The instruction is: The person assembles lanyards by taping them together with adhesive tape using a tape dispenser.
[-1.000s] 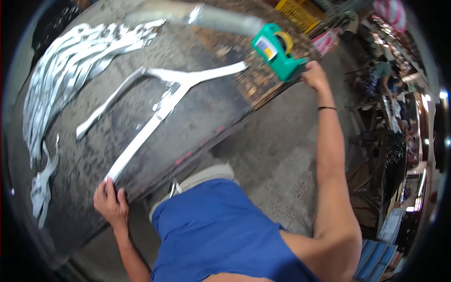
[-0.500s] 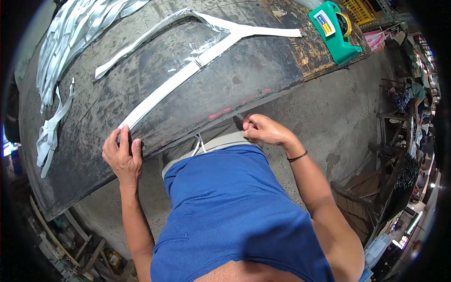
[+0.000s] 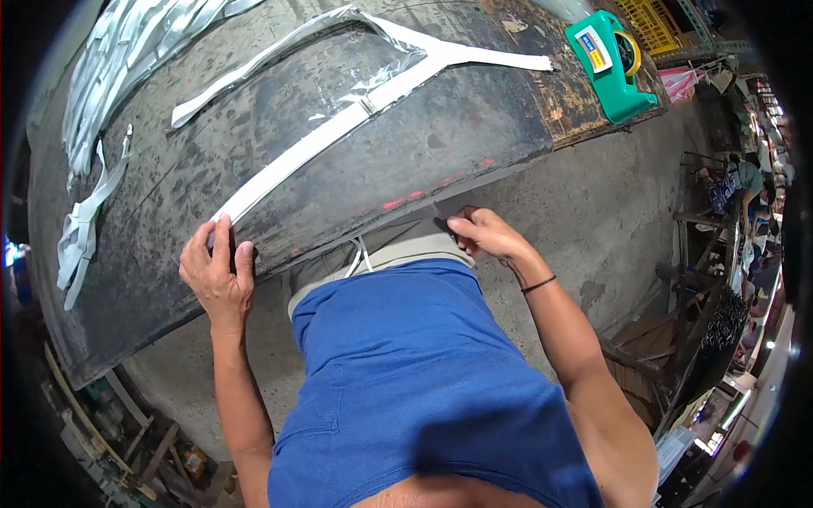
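Observation:
A white Y-shaped strap lies across the dark tabletop, with clear plastic film along part of it and a small buckle partway. At its near left end, my left hand rests with fingers extended, the fingertips touching the strap. My right hand is beyond the table's near edge, in front of my waist. Its fingers are curled together in a pinch, and whatever may be between them is too small to make out.
A green tape dispenser stands at the table's right corner. Many plastic-wrapped white straps are heaped at the upper left. Another bundled strap lies left of my left hand. A yellow crate and a seated person are farther right.
My right hand has shifted slightly right and turned, its fingers now pinched more toward the table edge. The left hand stays at the strap's end. The whole view has tilted a little.

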`<state>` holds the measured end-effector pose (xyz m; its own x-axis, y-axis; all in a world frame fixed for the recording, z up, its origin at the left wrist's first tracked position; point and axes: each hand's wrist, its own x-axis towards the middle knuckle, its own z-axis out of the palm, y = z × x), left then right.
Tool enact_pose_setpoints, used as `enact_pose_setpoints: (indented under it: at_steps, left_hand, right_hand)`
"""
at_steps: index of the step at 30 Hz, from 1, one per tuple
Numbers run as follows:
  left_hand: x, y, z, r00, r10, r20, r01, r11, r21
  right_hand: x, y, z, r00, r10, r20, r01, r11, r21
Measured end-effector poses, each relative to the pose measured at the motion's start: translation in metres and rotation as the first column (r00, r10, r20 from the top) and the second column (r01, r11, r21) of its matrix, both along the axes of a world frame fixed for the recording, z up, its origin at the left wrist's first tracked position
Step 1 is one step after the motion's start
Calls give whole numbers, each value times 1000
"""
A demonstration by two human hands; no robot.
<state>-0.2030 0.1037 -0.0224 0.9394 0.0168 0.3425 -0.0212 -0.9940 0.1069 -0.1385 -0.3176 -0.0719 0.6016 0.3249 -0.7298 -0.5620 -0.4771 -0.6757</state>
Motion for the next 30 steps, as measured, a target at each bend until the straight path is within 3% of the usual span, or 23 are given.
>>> enact_pose_setpoints:
  at_steps: [2,7,9,13,15,17,21,25,30]
  left_hand:
    - [0,1,-2,1000,-4,1,4,1000,-2]
    - [1,2,-3,1000,-14,8,14,1000,-7]
    - [0,2,-3,1000,-11,9,11,1000,-6]
    - [0,2,-3,1000,-1,27,1,1000,-8]
    - [0,1,-1,1000,-11,18,11,1000,-4]
    - [1,0,-1,1000,-1,22,2,1000,-31]
    - [2,-2,7,999,-6,33,8,999,-54]
    - [0,-3,7,998,6,55,0,996,-92]
    - [-1,-4,6,997,28,75,-21,996,-89]
  right_hand:
    - [-11,-8,-3,960,-241,-144,245,969,17]
    - [-23,-8,2,939,-286,-191,305,950,73]
    - [-22,2,6,980,-194,-37,194,981,-5]
    - [-16,14,19,982,-156,109,159,987,-21]
    - [-8,19,42,925,-27,378,51,997,-54]
    - [6,28,77,877,31,480,-15,999,-38]
    - [47,59,126,641,211,738,-280,959,-30]
    - [91,121,151,502,320,804,-551,835,12]
    - [134,217,154,318,601,733,-842,535,-74]
